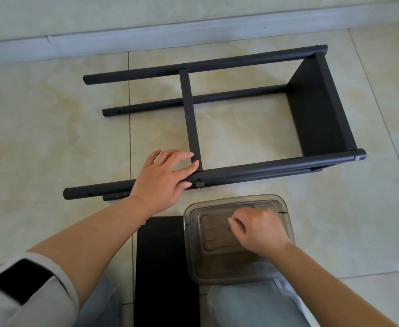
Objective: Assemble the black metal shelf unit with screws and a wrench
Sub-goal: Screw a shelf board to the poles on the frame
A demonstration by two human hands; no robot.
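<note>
I count one partly built black shelf frame (217,119) with four long tubes, one cross bar (190,114) and one fitted shelf panel (319,109). I count one loose black panel (160,267), one clear plastic container (238,239) and two hands.

Black shelf frame (217,114) lying on its side on the tiles, partly built.

Round tubes run left to right; the nearest tube (264,167) shows a screw head at its right end and open holes along its left part. A flat panel (321,109) stands on edge joining the tubes at the right. A crossbar (190,114) spans from the far tube to the near one (its near end meets the tube just beside a hole). A second black panel (160,267) lies flat nearer the person.
</note>
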